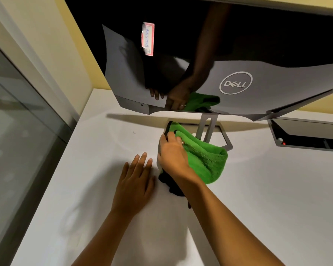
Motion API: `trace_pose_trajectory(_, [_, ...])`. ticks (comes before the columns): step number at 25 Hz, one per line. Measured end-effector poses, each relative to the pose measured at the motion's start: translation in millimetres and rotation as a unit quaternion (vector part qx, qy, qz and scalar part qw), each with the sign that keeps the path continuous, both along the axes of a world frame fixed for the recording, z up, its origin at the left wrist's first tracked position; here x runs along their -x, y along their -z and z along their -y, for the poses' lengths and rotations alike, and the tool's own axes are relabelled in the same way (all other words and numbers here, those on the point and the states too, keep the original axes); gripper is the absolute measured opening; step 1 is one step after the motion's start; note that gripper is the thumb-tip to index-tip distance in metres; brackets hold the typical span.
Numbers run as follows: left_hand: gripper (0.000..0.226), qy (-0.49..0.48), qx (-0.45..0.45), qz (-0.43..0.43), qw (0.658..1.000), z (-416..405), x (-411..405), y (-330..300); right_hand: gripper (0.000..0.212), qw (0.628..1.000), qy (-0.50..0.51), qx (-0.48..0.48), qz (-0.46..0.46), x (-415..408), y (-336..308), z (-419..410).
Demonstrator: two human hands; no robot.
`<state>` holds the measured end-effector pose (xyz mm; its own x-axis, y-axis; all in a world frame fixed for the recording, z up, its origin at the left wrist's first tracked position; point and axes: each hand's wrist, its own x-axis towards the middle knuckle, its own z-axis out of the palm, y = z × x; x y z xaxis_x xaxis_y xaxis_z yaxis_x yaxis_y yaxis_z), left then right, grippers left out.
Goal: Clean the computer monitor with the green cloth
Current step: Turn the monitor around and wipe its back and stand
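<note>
A dark computer monitor [238, 35] fills the top of the head view, its glossy screen mirroring my hands and the cloth. It stands on a grey stand [210, 129] on the white desk [258, 189]. A pink label [148, 38] is stuck on the screen. The green cloth [206, 156], with a black edge, lies folded on the desk in front of the stand. My right hand [173, 156] grips the cloth at its left side. My left hand [135, 183] lies flat on the desk just left of it, fingers straight.
A glass partition with a grey frame [27, 131] runs along the desk's left edge. A yellow wall [56, 45] is behind. At the right, a grey cable box opening [306, 135] sits in the desk surface.
</note>
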<state>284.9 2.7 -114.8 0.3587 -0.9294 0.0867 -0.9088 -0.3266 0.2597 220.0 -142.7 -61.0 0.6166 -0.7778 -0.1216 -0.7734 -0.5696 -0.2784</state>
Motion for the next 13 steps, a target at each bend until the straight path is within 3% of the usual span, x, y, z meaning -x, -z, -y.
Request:
trace_pose_trajectory(5, [0.054, 0.001, 0.001, 0.01, 1.0, 0.6, 0.6, 0.5, 0.042, 0.996, 0.072, 0.035, -0.029, 28.1, -3.4, -7.4])
trace_pose_trajectory(10, [0.053, 0.004, 0.011, 0.008, 1.0, -1.6, 0.6, -0.2, 0.031, 0.998, -0.022, 0.053, -0.003, 64.9, 2.5, -21.9])
trace_pose_trajectory(13, [0.053, 0.006, 0.019, 0.007, 1.0, -1.3, 1.1, -0.6, 0.029, 0.992, 0.006, 0.109, 0.069, 103.9, 6.6, -22.5])
